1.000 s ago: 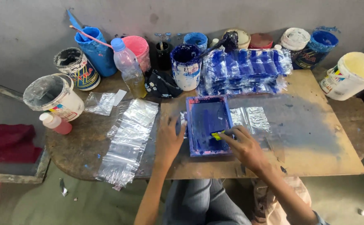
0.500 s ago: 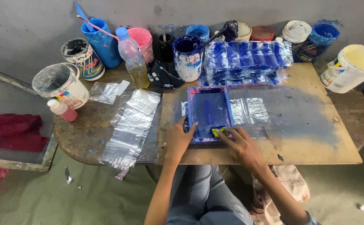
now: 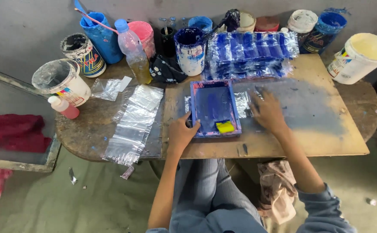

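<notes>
A small blue-stained printing frame [image 3: 214, 108] lies on the wooden board [image 3: 309, 138], with a yellow sponge piece [image 3: 224, 126] resting in its near corner. My left hand [image 3: 182, 131] grips the frame's left edge. To the right of the frame, my right hand [image 3: 266, 112] lies flat with fingers spread on a clear plastic bag [image 3: 245, 102] that sticks out from under the frame. Behind the frame is a row of plastic bags printed in blue [image 3: 251, 51].
A stack of clear plastic bags [image 3: 132, 123] lies left of the board. Paint tubs and cans line the back: a white tub [image 3: 63, 82], a blue-stained can [image 3: 190, 49], a plastic bottle [image 3: 132, 49], a white bucket [image 3: 359, 58]. A red cloth [image 3: 11, 131] lies far left.
My right hand has left the yellow sponge in the frame and moved right onto the plastic bag. My left hand stays at the frame's left edge. The camera has come closer.
</notes>
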